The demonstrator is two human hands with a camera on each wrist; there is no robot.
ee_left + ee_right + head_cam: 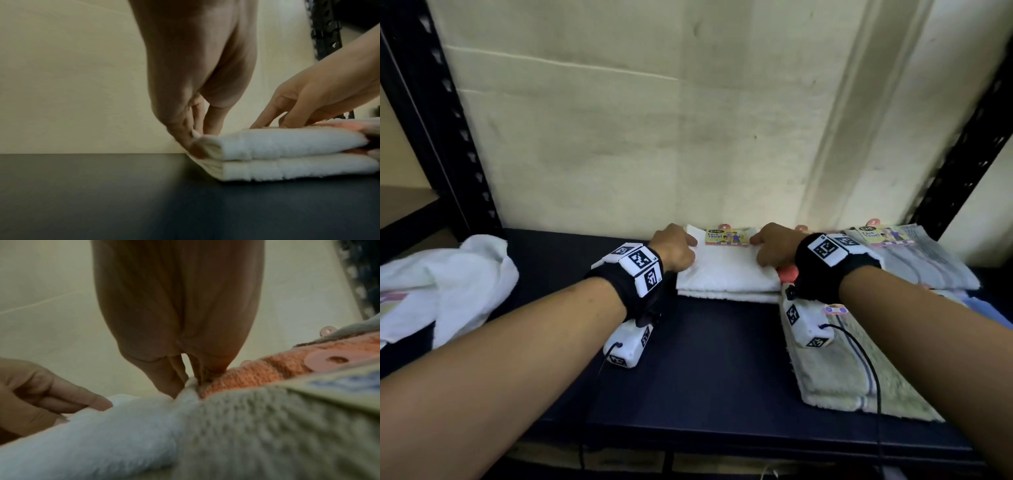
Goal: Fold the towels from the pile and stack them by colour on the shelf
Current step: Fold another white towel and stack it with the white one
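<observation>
Two folded white towels lie stacked at the back of the dark shelf (705, 359): the top white towel (726, 267) (287, 142) on a lower one (298, 168). A "Face Towel" paper label (726, 236) sits at its far edge. My left hand (678, 245) (195, 138) pinches the top towel's far left corner between thumb and fingers. My right hand (770, 246) (188, 382) pinches its far right edge, fingers tucked down beside an orange towel (789, 274) (257, 374). An unfolded white towel pile (448, 274) lies at the shelf's left.
A folded cream towel with a blue stripe (852, 370) lies front right under my right forearm. A grey striped folded towel with a label (921, 263) sits at back right. Black slotted uprights (448, 120) frame the shelf; a pale wall (654, 137) stands close behind.
</observation>
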